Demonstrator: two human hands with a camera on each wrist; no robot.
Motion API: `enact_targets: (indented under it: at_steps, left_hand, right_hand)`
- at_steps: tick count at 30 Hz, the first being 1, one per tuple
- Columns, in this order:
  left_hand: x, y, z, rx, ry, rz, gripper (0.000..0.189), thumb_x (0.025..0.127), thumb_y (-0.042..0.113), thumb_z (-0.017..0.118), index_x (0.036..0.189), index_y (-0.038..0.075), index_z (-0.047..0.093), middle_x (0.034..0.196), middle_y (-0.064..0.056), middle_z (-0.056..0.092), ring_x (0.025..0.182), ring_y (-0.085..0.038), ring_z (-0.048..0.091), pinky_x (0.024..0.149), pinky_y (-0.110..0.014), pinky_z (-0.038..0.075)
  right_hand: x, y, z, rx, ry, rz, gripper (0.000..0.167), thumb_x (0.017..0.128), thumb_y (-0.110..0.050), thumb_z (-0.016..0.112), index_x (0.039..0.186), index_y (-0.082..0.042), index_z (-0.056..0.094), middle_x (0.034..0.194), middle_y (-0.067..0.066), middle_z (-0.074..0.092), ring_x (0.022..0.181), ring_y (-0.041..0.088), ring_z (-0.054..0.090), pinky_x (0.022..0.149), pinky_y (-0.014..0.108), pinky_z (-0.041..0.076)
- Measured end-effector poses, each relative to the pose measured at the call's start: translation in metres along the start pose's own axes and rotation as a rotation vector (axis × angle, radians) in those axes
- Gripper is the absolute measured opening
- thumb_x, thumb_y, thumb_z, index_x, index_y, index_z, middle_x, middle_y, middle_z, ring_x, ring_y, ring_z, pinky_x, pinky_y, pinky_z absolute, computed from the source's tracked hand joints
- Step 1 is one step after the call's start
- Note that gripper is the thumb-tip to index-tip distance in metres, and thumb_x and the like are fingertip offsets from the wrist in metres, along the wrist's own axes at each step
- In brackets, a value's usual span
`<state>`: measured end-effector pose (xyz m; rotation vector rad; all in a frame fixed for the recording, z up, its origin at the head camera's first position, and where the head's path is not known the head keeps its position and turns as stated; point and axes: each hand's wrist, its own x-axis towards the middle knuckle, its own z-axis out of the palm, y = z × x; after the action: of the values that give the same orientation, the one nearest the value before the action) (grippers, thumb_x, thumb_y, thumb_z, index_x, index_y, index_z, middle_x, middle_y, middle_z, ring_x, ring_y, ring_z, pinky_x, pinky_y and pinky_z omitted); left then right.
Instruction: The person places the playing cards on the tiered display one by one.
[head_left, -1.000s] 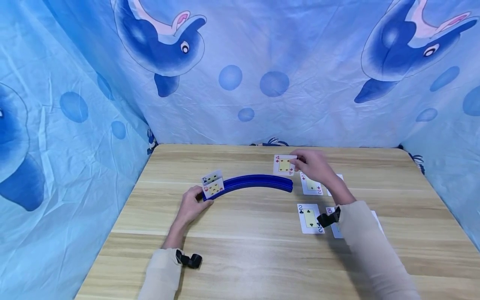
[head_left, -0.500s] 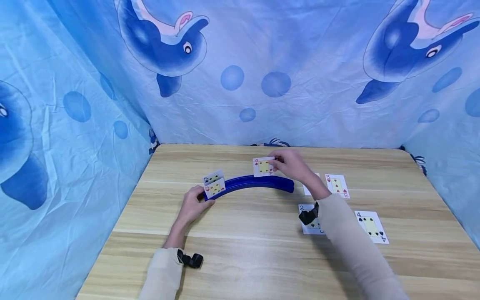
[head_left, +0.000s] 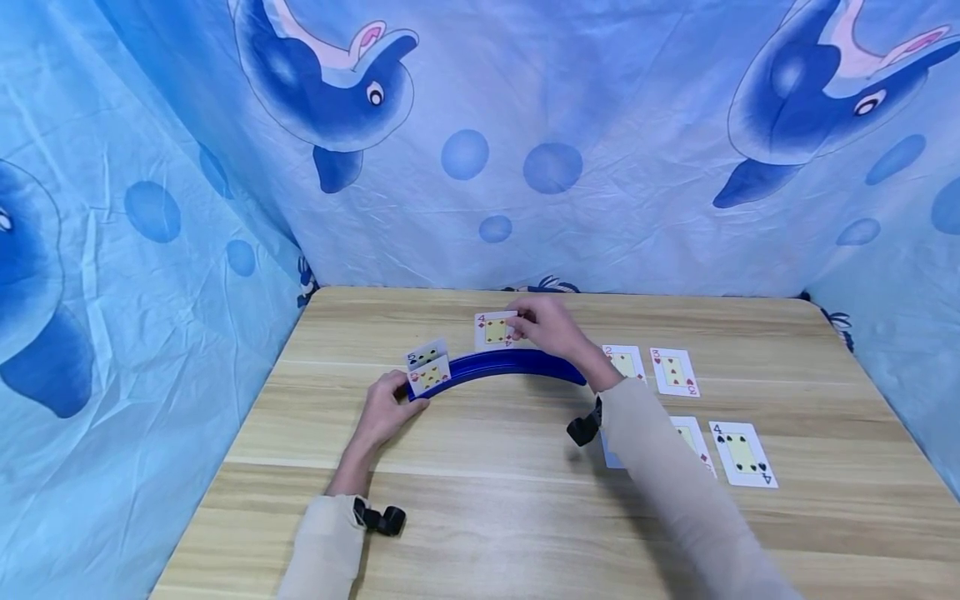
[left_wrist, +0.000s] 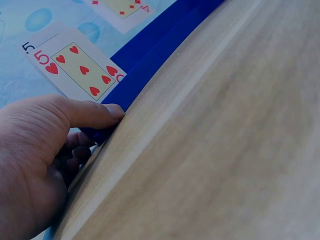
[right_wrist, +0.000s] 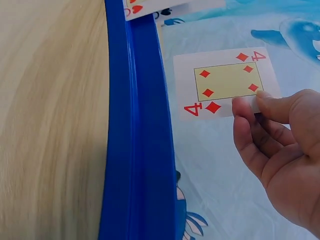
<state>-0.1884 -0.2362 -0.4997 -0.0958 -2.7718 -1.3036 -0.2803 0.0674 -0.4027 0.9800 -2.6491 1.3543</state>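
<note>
A curved blue playing-card holder [head_left: 517, 362] lies on the table, and my left hand [head_left: 384, 410] grips its left end between thumb and fingers. Near that end, the five of hearts [left_wrist: 82, 70] stands in the holder, with a black five [head_left: 426, 355] showing behind it. My right hand [head_left: 551, 327] pinches the four of diamonds [right_wrist: 220, 80] by one edge, thumb on its face. This card is raised above and beyond the middle of the holder, apart from it, face toward me, to the right of the fives.
Right of the holder, the two of diamonds [head_left: 622, 358] and three of hearts [head_left: 675, 372] lie face up. Nearer me are the four of spades [head_left: 743, 454] and a diamond card [head_left: 692, 442], partly covered by my right sleeve [head_left: 667, 467]. A blue dolphin-print curtain [head_left: 510, 200] hangs behind the table.
My right hand has carried the four of diamonds leftward, from beyond the holder's right end to beyond its middle. My left hand and the two fives have stayed in place.
</note>
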Motion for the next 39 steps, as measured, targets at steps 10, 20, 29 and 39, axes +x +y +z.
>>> enact_targets:
  at_steps: [10, 20, 29, 39]
  left_hand:
    - [-0.001, 0.000, -0.001, -0.033, -0.017, -0.030, 0.039, 0.081, 0.008, 0.079, 0.116, -0.006, 0.068, 0.118, -0.023, 0.066, 0.112, -0.037, 0.061, 0.099, -0.050, 0.051]
    - [-0.001, 0.000, 0.000, -0.047, -0.003, -0.022, 0.039, 0.079, 0.006, 0.080, 0.114, -0.005, 0.068, 0.115, -0.022, 0.067, 0.109, -0.035, 0.061, 0.096, -0.045, 0.051]
    - [0.000, -0.001, 0.000, -0.055, -0.001, -0.026, 0.039, 0.080, 0.006, 0.079, 0.115, -0.005, 0.068, 0.114, -0.022, 0.068, 0.108, -0.033, 0.061, 0.095, -0.043, 0.051]
    - [0.000, 0.000, 0.001, -0.073, -0.005, -0.043, 0.039, 0.080, 0.006, 0.079, 0.116, -0.005, 0.068, 0.115, -0.022, 0.067, 0.108, -0.033, 0.061, 0.097, -0.047, 0.051]
  right_hand:
    - [0.012, -0.008, 0.017, 0.011, -0.041, 0.028, 0.019, 0.099, -0.009, 0.060, 0.111, -0.001, 0.072, 0.085, 0.013, 0.073, 0.076, 0.029, 0.070, 0.063, 0.024, 0.052]
    - [0.016, -0.015, 0.025, -0.048, -0.070, 0.064, 0.019, 0.100, -0.011, 0.059, 0.112, -0.003, 0.072, 0.086, 0.011, 0.073, 0.071, 0.015, 0.065, 0.061, 0.022, 0.048]
    - [0.016, -0.012, 0.032, -0.060, -0.085, 0.040, 0.018, 0.099, -0.010, 0.061, 0.110, -0.004, 0.073, 0.086, 0.010, 0.074, 0.071, 0.013, 0.067, 0.064, 0.023, 0.052]
    - [0.015, -0.012, 0.035, -0.031, -0.103, 0.031, 0.018, 0.099, -0.009, 0.060, 0.111, -0.004, 0.071, 0.089, 0.013, 0.074, 0.076, 0.018, 0.070, 0.070, 0.027, 0.057]
